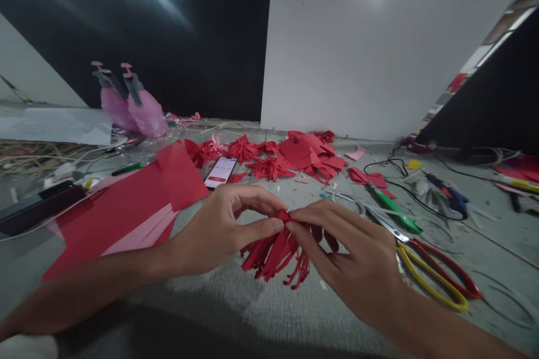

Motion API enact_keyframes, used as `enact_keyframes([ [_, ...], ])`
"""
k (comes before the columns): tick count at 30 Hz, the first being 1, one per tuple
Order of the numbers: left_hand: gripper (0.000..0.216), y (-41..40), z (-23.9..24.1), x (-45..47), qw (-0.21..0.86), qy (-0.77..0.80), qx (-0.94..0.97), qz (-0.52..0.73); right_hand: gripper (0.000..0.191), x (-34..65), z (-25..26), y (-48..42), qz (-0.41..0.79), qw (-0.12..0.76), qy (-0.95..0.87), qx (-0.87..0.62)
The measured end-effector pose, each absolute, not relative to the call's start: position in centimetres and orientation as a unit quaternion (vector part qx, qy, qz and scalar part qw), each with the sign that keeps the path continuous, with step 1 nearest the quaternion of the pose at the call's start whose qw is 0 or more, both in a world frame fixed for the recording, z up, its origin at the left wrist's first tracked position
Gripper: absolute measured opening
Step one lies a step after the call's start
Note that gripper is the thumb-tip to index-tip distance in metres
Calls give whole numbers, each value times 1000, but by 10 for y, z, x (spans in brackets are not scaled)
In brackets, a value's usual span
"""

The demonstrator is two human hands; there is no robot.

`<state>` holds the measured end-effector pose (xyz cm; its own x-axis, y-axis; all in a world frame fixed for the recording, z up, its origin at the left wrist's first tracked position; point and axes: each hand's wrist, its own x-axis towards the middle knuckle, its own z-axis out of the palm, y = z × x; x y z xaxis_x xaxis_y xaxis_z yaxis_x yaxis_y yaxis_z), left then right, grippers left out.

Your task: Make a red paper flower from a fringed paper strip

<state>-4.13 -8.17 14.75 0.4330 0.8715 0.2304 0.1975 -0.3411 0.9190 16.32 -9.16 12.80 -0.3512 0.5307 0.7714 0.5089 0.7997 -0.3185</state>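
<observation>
A red fringed paper tassel [269,255] hangs between my hands, its cut strips pointing down and its gathered top pinched at the fingertips. My left hand [229,227] grips that top from the left with thumb and fingers. From the right, my right hand [349,241] pinches the same spot between thumb and forefinger, the other fingers curled behind. Scissors [433,275] with one red and one yellow handle lie beside my right hand. Beyond the hands are several red fringed paper flowers [269,168] and a pile of red paper pieces [309,152].
Red paper sheets [138,196] with a pink strip lie left, near a black case-like object [40,207]. A lit phone [220,173] stands behind my left hand. Two pink spray bottles [145,109] stand back left. A green cutter [393,207] and glue gun [446,193] lie right.
</observation>
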Motion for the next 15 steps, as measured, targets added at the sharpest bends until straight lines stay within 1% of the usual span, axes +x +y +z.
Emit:
enact_keyframes([
  [4,15,-82,148,-40,442,381,721,374,14,163,128,-93,-16,473,-823,-314],
  [10,19,-81,146,-40,453,379,710,383,12,162,131,-95,-21,471,-822,-320],
  [15,13,-80,146,-39,439,380,720,381,14,163,129,-95,-13,470,-820,-326],
])
